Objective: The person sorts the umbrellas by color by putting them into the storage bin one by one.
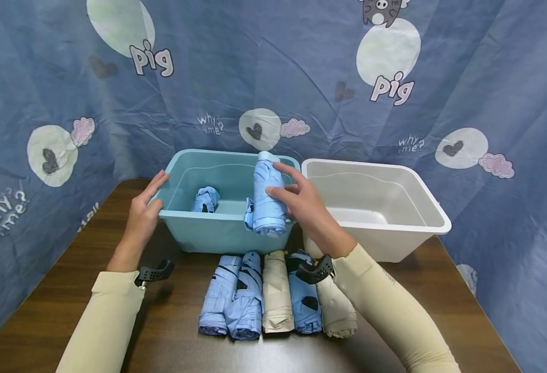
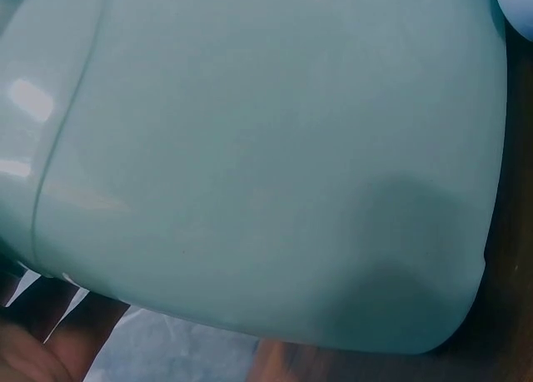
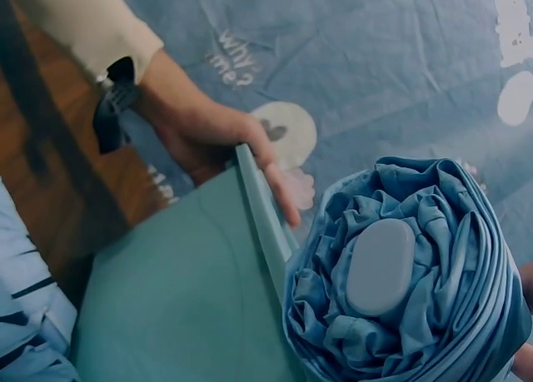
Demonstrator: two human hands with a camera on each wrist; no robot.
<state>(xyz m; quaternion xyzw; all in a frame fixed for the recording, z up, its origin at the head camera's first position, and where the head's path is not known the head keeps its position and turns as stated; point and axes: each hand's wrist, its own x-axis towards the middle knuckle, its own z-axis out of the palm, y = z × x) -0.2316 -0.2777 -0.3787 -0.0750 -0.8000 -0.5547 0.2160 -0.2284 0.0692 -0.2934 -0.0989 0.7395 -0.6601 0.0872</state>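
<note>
My right hand (image 1: 303, 199) grips a rolled blue folding umbrella (image 1: 270, 202), thumb on the near side. It is held upright, tilted slightly, over the right front rim of a teal bin (image 1: 217, 230). A loose strap hangs at its left side. In the right wrist view, the oval handle end (image 3: 381, 267) shows amid the gathered fabric. At the bin's left end my left hand (image 1: 144, 207) holds the rim, its fingers along the edge and thumb near the front corner. Another blue umbrella (image 1: 206, 199) lies inside the bin, toward the left.
A white bin (image 1: 371, 233) stands right of the teal one. Several rolled umbrellas lie in a row on the wooden table (image 1: 171, 331): blue (image 1: 219, 295) at left, a beige one (image 1: 277, 292), another blue, and a beige one (image 1: 336, 305) partly under my right forearm. A patterned curtain (image 1: 199, 77) hangs behind.
</note>
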